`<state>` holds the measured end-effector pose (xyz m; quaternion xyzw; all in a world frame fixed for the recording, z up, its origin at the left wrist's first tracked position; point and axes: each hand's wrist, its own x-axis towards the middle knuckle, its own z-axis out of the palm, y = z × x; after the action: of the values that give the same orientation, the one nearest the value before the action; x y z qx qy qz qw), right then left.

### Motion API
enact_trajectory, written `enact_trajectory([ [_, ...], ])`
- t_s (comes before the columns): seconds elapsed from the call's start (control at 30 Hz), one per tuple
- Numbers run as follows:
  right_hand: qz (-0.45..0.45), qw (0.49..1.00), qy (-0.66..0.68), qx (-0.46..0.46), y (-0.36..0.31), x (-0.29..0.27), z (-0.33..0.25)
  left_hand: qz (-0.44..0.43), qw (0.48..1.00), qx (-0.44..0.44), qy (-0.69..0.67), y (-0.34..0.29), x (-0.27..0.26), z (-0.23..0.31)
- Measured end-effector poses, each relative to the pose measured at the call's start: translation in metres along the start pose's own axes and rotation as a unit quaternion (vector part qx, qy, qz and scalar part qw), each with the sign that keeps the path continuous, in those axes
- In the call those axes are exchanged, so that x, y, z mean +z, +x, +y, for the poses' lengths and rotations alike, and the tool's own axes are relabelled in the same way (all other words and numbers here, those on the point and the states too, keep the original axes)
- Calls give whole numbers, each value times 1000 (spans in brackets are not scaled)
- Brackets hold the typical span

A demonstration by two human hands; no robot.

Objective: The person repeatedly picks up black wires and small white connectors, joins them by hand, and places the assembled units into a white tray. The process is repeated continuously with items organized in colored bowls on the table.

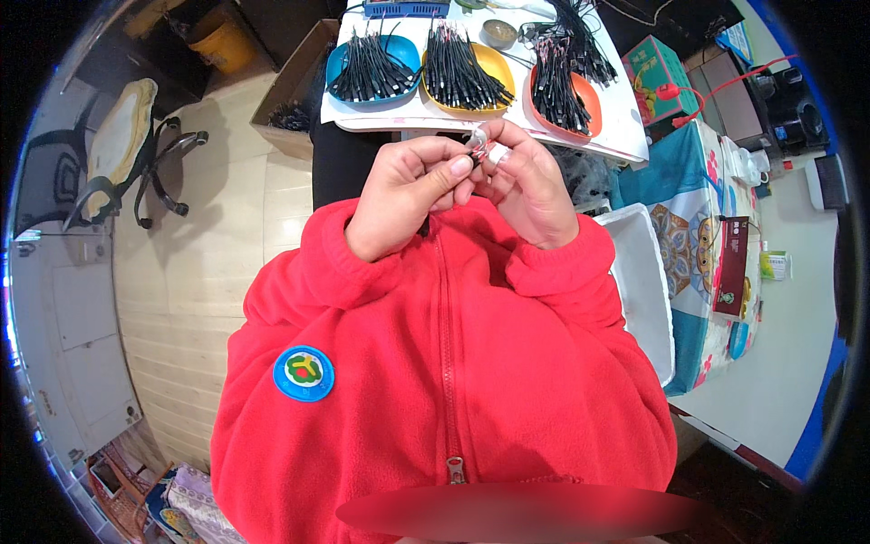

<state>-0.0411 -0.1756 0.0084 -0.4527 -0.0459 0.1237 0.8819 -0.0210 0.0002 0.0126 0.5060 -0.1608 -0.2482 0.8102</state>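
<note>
My left hand (412, 190) and my right hand (530, 186) meet in front of my chest, just short of the white table's near edge. Between their fingertips are thin red and white wires (481, 150), with a small dark piece at the left thumb tip. Both hands are closed in a pinch; the wires' ends are too small to make out. A white wrap or piece (497, 153) shows at the right thumb. Beyond the hands, black cables fill a blue tray (415, 56), a yellow tray (503, 67) and an orange tray (594, 107).
Behind the trays on the white table (625, 131) are a metal bowl (499, 34) and a blue basket (408, 10). A cardboard box (279, 102) stands left, an office chair (127, 150) farther left. At right are a white bin (645, 290) and a cloth-covered table (689, 272).
</note>
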Motion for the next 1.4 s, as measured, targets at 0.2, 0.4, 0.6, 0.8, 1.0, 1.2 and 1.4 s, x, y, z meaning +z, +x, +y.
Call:
enact_trajectory([
  [0.2, -21, 999, 32, 21, 1, 0, 1, -11, 1000, -13, 8, 0, -2, -1],
  [0.4, -52, 995, 71, 37, 4, -9, 8, -66, 997, -32, 10, 1, -9, 1],
  [0.6, -26, 996, 39, 73, 6, -7, 5, -76, 996, -35, 35, 4, -14, 3],
  [0.8, -20, 995, 50, 83, 5, -3, 7, -81, 995, -56, 15, 3, -16, 5],
  [1.0, -8, 1000, 18, 11, 2, -2, 16, -58, 997, -51, -9, 4, -15, -1],
  [1.2, -17, 999, -44, 12, 3, -11, 6, -77, 993, -43, 77, 3, -15, -5],
  [1.4, -45, 996, -64, 40, 3, -17, 10, -87, 991, -103, 10, 4, -21, -6],
])
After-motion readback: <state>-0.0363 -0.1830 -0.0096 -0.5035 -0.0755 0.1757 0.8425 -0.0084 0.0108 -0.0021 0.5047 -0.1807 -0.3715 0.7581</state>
